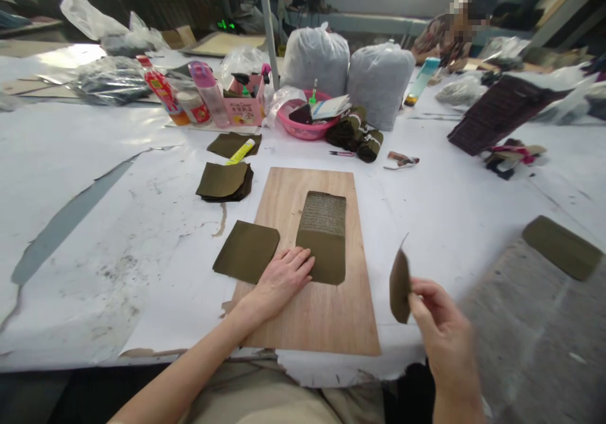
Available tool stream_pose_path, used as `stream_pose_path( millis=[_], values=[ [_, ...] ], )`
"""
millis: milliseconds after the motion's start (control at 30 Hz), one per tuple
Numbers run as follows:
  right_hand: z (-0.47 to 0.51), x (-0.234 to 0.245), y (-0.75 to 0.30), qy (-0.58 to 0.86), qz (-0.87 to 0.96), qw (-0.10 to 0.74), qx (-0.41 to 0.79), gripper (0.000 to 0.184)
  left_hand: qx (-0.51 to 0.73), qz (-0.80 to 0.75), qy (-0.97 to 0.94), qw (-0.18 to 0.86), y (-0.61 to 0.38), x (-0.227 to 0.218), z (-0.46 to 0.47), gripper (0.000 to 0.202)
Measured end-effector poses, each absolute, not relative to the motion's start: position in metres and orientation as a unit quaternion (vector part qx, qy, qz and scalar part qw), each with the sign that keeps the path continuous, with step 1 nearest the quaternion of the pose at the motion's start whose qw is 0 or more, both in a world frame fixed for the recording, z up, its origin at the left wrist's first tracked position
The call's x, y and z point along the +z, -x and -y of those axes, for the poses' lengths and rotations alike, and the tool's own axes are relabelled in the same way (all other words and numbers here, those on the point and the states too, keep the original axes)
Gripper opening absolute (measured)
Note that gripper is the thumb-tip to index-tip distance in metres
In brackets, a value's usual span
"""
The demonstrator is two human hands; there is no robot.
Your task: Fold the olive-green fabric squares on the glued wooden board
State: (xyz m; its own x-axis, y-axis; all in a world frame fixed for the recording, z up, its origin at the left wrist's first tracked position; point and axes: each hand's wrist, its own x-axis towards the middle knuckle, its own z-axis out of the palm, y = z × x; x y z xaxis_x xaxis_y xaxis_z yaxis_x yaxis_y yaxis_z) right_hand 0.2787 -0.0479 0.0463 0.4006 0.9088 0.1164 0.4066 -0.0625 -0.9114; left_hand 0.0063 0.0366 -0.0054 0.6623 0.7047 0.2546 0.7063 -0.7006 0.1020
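Note:
My left hand (pixel 286 272) lies flat on a wooden board (pixel 326 320), fingertips on the edge of a dark olive fabric piece (pixel 324 263). The upper half of that piece has a pale, speckled surface. Partly under my left wrist and overlapping the board's left edge are squarish olive pieces (pixel 246 250). Off the board's right side, my right hand (pixel 438 317) pinches another olive fabric piece (pixel 400 285) between thumb and fingers, held up nearly edge-on. A stack of olive pieces (pixel 222 181) sits beyond the board's left side, with a yellow tube (pixel 241 151) behind it on more fabric.
Farther back stand a pink basin (pixel 307 127), rolled olive bundles (pixel 369 143), bottles (pixel 213 93), a pink box (pixel 246 105) and bulging plastic bags (pixel 315 58). Thread snips (pixel 401 159) lie right of centre. One olive piece (pixel 563 247) lies far right. A person (pixel 449 33) is at the back.

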Motion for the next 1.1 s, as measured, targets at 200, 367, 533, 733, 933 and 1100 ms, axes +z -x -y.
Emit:
stream_pose_path(
  millis=[200, 367, 533, 733, 933, 1100],
  values=[
    [0.081, 0.041, -0.199, 0.636, 0.645, 0.171, 0.388, 0.012, -0.184, 0.389, 0.895, -0.117, 0.008, 0.013, -0.034, 0.024],
    [0.092, 0.025, -0.163, 0.606, 0.649, 0.158, 0.432, 0.013, -0.158, 0.359, 0.899, -0.195, 0.016, 0.017, -0.010, 0.032],
    [0.086, 0.022, -0.170, 0.619, 0.644, 0.194, 0.406, 0.013, -0.131, 0.333, 0.923, -0.142, 0.018, 0.006, 0.010, 0.024],
    [0.070, 0.002, -0.180, 0.718, 0.659, 0.195, 0.111, 0.024, -0.106, 0.324, 0.934, -0.105, 0.026, 0.003, 0.019, 0.022],
    [0.060, 0.005, -0.173, 0.701, 0.687, 0.167, 0.096, 0.022, -0.107, 0.332, 0.933, -0.092, 0.029, 0.003, 0.023, 0.022],
    [0.058, 0.004, -0.175, 0.696, 0.684, 0.180, 0.122, 0.015, -0.091, 0.315, 0.942, -0.072, 0.017, 0.007, 0.011, 0.021]
  ],
)
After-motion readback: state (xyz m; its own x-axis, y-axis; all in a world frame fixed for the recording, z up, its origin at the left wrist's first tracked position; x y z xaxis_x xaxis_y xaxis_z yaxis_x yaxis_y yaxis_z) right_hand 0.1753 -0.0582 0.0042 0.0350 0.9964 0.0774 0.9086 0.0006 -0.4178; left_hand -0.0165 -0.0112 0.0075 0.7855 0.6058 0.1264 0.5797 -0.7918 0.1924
